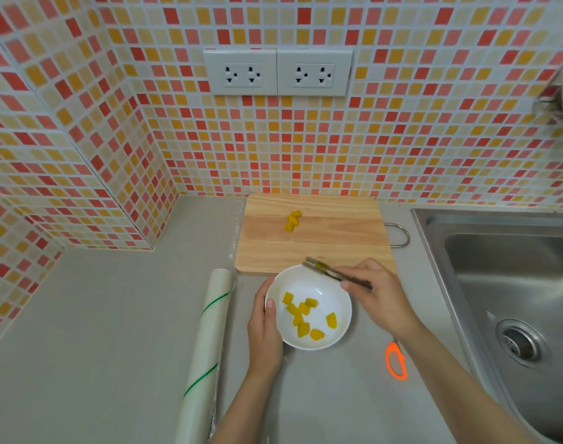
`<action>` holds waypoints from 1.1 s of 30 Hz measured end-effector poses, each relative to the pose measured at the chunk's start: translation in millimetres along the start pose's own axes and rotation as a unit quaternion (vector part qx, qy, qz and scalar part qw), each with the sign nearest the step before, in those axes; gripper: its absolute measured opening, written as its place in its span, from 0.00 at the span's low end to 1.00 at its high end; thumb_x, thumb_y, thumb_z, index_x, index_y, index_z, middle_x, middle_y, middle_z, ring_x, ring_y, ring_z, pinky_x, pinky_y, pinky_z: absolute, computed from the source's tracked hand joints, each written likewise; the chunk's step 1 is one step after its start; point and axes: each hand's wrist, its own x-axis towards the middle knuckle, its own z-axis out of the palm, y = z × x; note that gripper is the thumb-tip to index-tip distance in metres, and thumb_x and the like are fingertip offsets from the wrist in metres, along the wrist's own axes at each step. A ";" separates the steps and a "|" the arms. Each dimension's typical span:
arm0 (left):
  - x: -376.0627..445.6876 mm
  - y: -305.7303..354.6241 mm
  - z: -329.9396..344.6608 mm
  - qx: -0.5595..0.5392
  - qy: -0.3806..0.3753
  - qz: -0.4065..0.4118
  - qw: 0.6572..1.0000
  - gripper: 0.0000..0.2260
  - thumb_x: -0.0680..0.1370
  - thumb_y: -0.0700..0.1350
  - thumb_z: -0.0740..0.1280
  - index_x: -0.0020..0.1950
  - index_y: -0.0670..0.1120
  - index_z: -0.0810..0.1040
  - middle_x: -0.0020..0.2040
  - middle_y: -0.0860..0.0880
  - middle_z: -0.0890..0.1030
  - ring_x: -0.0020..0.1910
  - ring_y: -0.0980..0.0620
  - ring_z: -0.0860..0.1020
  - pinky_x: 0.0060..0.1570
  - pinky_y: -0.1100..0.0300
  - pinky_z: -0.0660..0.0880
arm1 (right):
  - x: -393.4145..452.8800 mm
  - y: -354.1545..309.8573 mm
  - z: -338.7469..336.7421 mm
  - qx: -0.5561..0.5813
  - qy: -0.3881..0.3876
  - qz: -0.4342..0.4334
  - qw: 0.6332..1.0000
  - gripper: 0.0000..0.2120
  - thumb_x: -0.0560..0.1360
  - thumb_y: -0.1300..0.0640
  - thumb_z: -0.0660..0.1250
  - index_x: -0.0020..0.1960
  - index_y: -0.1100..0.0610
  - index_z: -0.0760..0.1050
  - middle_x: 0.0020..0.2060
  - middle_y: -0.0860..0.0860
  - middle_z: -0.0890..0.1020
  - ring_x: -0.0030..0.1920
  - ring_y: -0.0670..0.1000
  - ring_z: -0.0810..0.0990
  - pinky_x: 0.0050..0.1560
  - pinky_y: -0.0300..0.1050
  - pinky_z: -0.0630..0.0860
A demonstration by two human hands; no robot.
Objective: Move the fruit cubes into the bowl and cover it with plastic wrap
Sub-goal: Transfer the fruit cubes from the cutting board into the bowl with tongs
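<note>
A white bowl (334, 293) sits on the grey counter just in front of a wooden cutting board (331, 235). Several yellow fruit cubes (301, 312) lie inside the bowl. A few more fruit cubes (292, 221) stay on the far part of the board. My left hand (265, 328) grips the bowl's left rim, thumb over the edge. My right hand (378, 291) holds metal tongs (330, 272), whose tips hover over the bowl's far rim with a yellowish bit between them. A roll of plastic wrap (206, 341) lies left of the bowl.
Orange-handled scissors (396, 360) lie on the counter, partly under my right forearm. A steel sink (514, 290) fills the right side. A tiled wall with sockets (278, 72) rises behind the board. A sheet of wrap seems spread under the bowl area.
</note>
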 end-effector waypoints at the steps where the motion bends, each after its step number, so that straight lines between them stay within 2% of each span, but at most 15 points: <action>1: 0.4 0.2 -0.5 0.000 0.000 0.000 1.000 0.14 0.79 0.50 0.56 0.60 0.64 0.74 0.57 0.67 0.79 0.57 0.67 0.76 0.47 0.77 0.71 | -5.2 -0.6 -2.2 -0.008 -0.026 -0.005 1.000 0.17 0.71 0.60 0.71 0.59 0.50 0.79 0.38 0.45 0.71 0.41 0.42 0.74 0.43 0.27 0.68; 3: -0.2 1.1 -0.1 -0.002 -0.003 -0.002 1.000 0.14 0.79 0.50 0.56 0.60 0.63 0.74 0.56 0.68 0.79 0.55 0.68 0.76 0.46 0.77 0.71 | -10.3 -1.7 -7.8 -0.026 -0.058 -0.011 0.998 0.18 0.71 0.59 0.72 0.60 0.49 0.78 0.38 0.45 0.70 0.40 0.40 0.72 0.42 0.26 0.67; 6: -1.2 2.9 0.4 -0.003 -0.005 -0.002 1.000 0.14 0.79 0.49 0.56 0.60 0.61 0.74 0.55 0.69 0.79 0.54 0.70 0.76 0.45 0.78 0.71 | -3.1 -5.0 -14.9 -0.025 -0.029 -0.007 0.999 0.19 0.70 0.59 0.72 0.61 0.52 0.77 0.39 0.47 0.70 0.41 0.40 0.72 0.43 0.25 0.67; 9: -2.0 5.0 0.0 0.000 -0.005 -0.005 1.000 0.13 0.78 0.50 0.56 0.60 0.62 0.73 0.53 0.71 0.78 0.54 0.71 0.76 0.45 0.78 0.70 | 9.1 -9.0 -18.6 -0.025 -0.004 0.007 1.000 0.20 0.70 0.59 0.72 0.61 0.53 0.77 0.38 0.46 0.68 0.40 0.40 0.70 0.42 0.23 0.65; 12: -1.8 5.1 0.0 -0.002 -0.005 -0.005 1.000 0.14 0.78 0.50 0.56 0.61 0.60 0.73 0.54 0.71 0.78 0.54 0.71 0.76 0.45 0.78 0.70 | 13.4 -10.1 -16.5 -0.031 -0.030 -0.001 0.999 0.20 0.70 0.58 0.72 0.61 0.50 0.77 0.37 0.44 0.68 0.39 0.40 0.70 0.41 0.24 0.65; 15: -2.5 4.9 0.3 -0.006 -0.008 0.000 1.000 0.14 0.78 0.50 0.56 0.61 0.59 0.73 0.55 0.70 0.78 0.55 0.70 0.76 0.46 0.77 0.71 | 15.3 -6.9 -11.8 -0.026 -0.038 0.000 0.999 0.20 0.70 0.57 0.72 0.61 0.51 0.77 0.38 0.45 0.69 0.39 0.40 0.71 0.41 0.25 0.66; 17: -1.9 3.7 -0.1 -0.006 -0.004 0.001 1.000 0.14 0.78 0.50 0.56 0.61 0.60 0.73 0.55 0.69 0.78 0.56 0.69 0.76 0.47 0.77 0.71 | 25.0 -6.0 -8.2 -0.034 -0.022 0.009 0.999 0.20 0.70 0.56 0.72 0.62 0.52 0.77 0.40 0.47 0.70 0.41 0.43 0.72 0.41 0.28 0.66; 20: -0.6 2.2 0.6 -0.004 0.002 0.003 1.000 0.14 0.78 0.49 0.56 0.61 0.60 0.73 0.56 0.69 0.78 0.56 0.69 0.75 0.48 0.77 0.70 | 52.2 -5.5 0.1 -0.067 0.005 0.025 0.997 0.20 0.71 0.55 0.71 0.63 0.52 0.76 0.44 0.51 0.72 0.48 0.52 0.75 0.46 0.41 0.67; 22: -0.5 1.6 0.8 -0.002 0.004 0.004 1.000 0.14 0.78 0.49 0.56 0.61 0.60 0.73 0.56 0.69 0.78 0.56 0.69 0.75 0.48 0.78 0.70 | 73.0 -5.7 9.1 -0.086 0.012 0.042 0.995 0.18 0.72 0.54 0.69 0.62 0.52 0.76 0.45 0.53 0.73 0.49 0.53 0.75 0.45 0.41 0.67; 25: -0.7 0.5 0.8 0.002 0.002 0.008 1.000 0.14 0.79 0.49 0.56 0.62 0.60 0.73 0.57 0.68 0.78 0.57 0.68 0.75 0.48 0.77 0.70 | 97.9 -4.2 30.2 -0.106 0.001 0.060 0.993 0.14 0.74 0.53 0.67 0.59 0.52 0.79 0.43 0.56 0.75 0.44 0.52 0.72 0.38 0.41 0.65; 26: -0.7 0.0 0.9 0.002 0.001 0.009 1.000 0.14 0.79 0.49 0.56 0.62 0.60 0.73 0.58 0.68 0.78 0.58 0.68 0.75 0.49 0.77 0.70 | 103.4 -4.7 37.8 -0.107 -0.002 0.070 0.992 0.14 0.74 0.53 0.66 0.60 0.51 0.78 0.44 0.57 0.75 0.44 0.52 0.72 0.39 0.42 0.67; 28: -0.1 -0.9 0.9 0.001 0.002 0.009 1.000 0.14 0.79 0.49 0.56 0.62 0.60 0.73 0.59 0.67 0.78 0.59 0.67 0.75 0.50 0.76 0.70 | 112.1 -7.4 51.9 -0.116 -0.006 0.099 0.988 0.16 0.74 0.52 0.66 0.62 0.49 0.77 0.51 0.58 0.75 0.50 0.56 0.76 0.47 0.46 0.74; 30: 0.1 -1.5 0.5 0.001 0.003 0.010 1.000 0.15 0.78 0.48 0.56 0.63 0.59 0.73 0.59 0.67 0.78 0.59 0.66 0.75 0.51 0.75 0.71 | 118.0 -9.9 63.0 -0.131 -0.009 0.114 0.985 0.17 0.74 0.52 0.66 0.63 0.48 0.75 0.55 0.58 0.73 0.55 0.58 0.76 0.54 0.50 0.75; 33: 0.5 -1.8 0.3 0.005 0.005 0.012 1.000 0.15 0.78 0.48 0.56 0.63 0.58 0.73 0.59 0.66 0.78 0.60 0.65 0.75 0.51 0.75 0.70 | 122.2 -10.4 69.4 -0.162 0.007 0.114 0.980 0.17 0.74 0.53 0.66 0.63 0.46 0.75 0.56 0.56 0.73 0.55 0.59 0.76 0.52 0.50 0.75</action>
